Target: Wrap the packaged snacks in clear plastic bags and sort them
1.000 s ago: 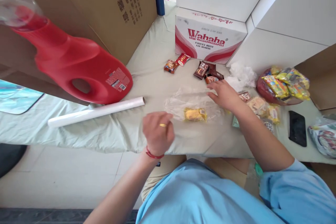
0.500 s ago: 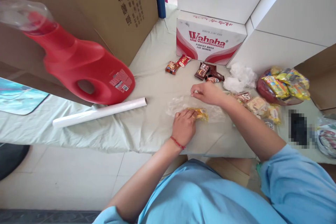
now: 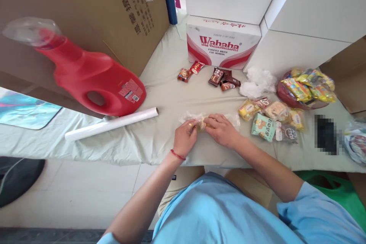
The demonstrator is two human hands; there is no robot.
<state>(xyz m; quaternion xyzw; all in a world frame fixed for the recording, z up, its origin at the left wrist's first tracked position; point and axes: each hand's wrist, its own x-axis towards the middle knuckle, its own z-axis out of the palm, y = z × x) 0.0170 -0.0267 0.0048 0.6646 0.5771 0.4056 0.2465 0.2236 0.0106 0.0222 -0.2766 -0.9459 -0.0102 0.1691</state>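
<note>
A sheet of clear plastic wrap (image 3: 235, 119) lies crumpled on the cloth-covered table in front of me. My left hand (image 3: 185, 137) is closed at its left part, thumb and fingers pinching the film. Beside it, my right hand (image 3: 222, 130) curls its fingers over the bundle, which hides most of the yellow snack packet inside. Only a small pale-yellow piece of the wrapped packet (image 3: 202, 123) shows between the two hands. To the right of my right hand are a yellow packet (image 3: 248, 110) and a green snack packet (image 3: 263, 126).
A white cardboard roll (image 3: 111, 123) and a red jug (image 3: 100, 76) lie left. Chocolate packets (image 3: 216, 76), two small candies (image 3: 184, 74) and crumpled white plastic (image 3: 257, 82) sit before the Wahaha box (image 3: 221, 44). A red bowl (image 3: 281, 95) holds several yellow packets.
My right hand has come down from above the film onto the yellow packet. My left hand has shifted left and now pinches the film. The packet is now mostly covered.
</note>
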